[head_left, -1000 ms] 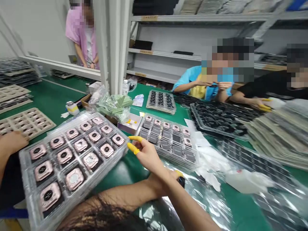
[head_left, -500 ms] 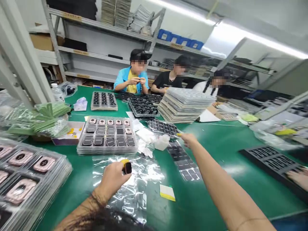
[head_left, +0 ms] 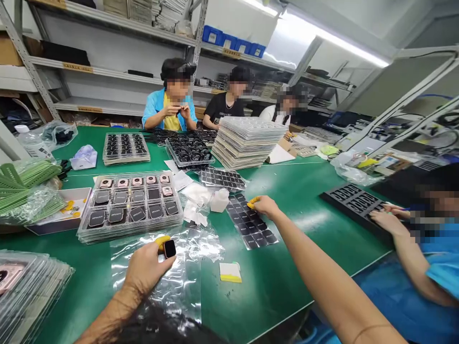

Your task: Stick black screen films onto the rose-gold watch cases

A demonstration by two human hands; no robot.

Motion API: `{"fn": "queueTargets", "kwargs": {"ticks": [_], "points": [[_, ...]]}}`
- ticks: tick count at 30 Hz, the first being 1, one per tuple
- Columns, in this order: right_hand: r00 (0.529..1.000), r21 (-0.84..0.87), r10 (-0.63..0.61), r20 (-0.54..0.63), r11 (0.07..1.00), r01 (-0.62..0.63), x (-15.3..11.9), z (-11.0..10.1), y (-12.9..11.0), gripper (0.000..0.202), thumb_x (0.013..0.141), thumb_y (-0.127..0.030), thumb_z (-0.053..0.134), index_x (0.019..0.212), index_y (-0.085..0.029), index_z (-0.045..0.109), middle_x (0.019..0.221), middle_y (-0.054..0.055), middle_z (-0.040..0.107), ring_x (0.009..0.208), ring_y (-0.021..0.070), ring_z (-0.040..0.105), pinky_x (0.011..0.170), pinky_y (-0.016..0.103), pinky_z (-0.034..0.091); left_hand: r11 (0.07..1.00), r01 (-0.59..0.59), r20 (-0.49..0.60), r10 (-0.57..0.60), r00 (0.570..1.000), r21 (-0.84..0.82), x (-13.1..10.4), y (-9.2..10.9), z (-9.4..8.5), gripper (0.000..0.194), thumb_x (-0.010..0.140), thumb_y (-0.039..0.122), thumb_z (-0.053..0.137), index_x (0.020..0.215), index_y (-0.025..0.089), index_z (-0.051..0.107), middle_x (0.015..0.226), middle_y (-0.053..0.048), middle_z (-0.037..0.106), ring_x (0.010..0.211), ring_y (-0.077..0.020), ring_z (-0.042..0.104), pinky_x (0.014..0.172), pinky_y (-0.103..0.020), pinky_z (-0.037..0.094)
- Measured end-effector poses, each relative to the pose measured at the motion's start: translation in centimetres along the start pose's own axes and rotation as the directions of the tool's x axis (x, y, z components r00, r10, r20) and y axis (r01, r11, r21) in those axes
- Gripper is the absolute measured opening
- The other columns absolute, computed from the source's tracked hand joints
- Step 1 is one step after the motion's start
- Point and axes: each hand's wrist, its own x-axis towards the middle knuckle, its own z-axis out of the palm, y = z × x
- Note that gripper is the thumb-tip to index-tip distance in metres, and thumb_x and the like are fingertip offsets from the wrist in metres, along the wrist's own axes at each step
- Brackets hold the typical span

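Observation:
My left hand [head_left: 148, 263] pinches a small watch case with a dark square face [head_left: 169, 248], above a clear plastic bag [head_left: 179, 282] on the green table. A yellow cover shows on its index finger. My right hand [head_left: 263, 206], also with a yellow-tipped finger, reaches out to the upper part of a sheet of dark square stickers [head_left: 251, 222]; its fingers are bent close together, and whether a sticker is between them is too small to tell. A clear tray [head_left: 131, 227] to the left holds pink watch cases and dark squares. A yellow-edged pad [head_left: 230, 272] lies between my arms.
Tray stacks [head_left: 247, 143] rise at the back centre, and another [head_left: 32, 291] stands at the near left. A white bottle [head_left: 219, 200] is beside the sticker sheet. At right, a person's hands touch a black tray [head_left: 353, 210]. Three people sit across the table.
The view has swung right, bringing the person at the right further into view. My right hand has come from beside the further black sheet to the nearer sticker sheet. My left hand still holds the watch case.

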Motion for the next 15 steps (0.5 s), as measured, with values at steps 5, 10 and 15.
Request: {"fn": "queueTargets", "kwargs": {"ticks": [5,10,15], "points": [[0.997,-0.01,0.073,0.009,0.997,-0.073,-0.5,-0.1,1.1,0.038,0.116,-0.045,0.083,0.147,-0.024,0.078,0.153,0.012,0.078,0.129,0.03,0.08,0.11,0.053,0.072,1.0,0.008,0.009,-0.008,1.0,0.002,0.0,0.1,-0.1,0.047,0.093,0.042,0.08,0.136,0.025,0.094,0.076,0.001,0.083,0.073,-0.0288,0.081,0.074,-0.036,0.061],[0.986,0.066,0.036,-0.165,0.997,-0.026,-1.8,-1.2,2.1,0.028,0.112,-0.041,0.082,0.134,-0.024,0.09,0.133,0.013,0.091,0.122,0.0316,0.084,0.109,0.047,0.068,1.0,-0.001,0.013,0.001,1.0,-0.015,0.0,0.1,-0.3,0.047,0.093,0.041,0.08,0.136,0.026,0.092,0.077,0.002,0.083,0.073,-0.0266,0.08,0.074,-0.035,0.059],[0.948,0.132,-0.034,-0.315,0.988,0.079,-3.3,-3.0,3.1,0.039,0.105,-0.032,0.072,0.136,-0.025,0.094,0.131,0.01,0.095,0.113,0.0286,0.086,0.1,0.035,0.063,0.998,-0.062,-0.017,0.062,0.998,-0.01,-0.3,-0.3,-0.3,0.04,0.096,0.038,0.078,0.133,0.03,0.09,0.077,0.004,0.08,0.074,-0.0269,0.079,0.073,-0.034,0.057]]}}
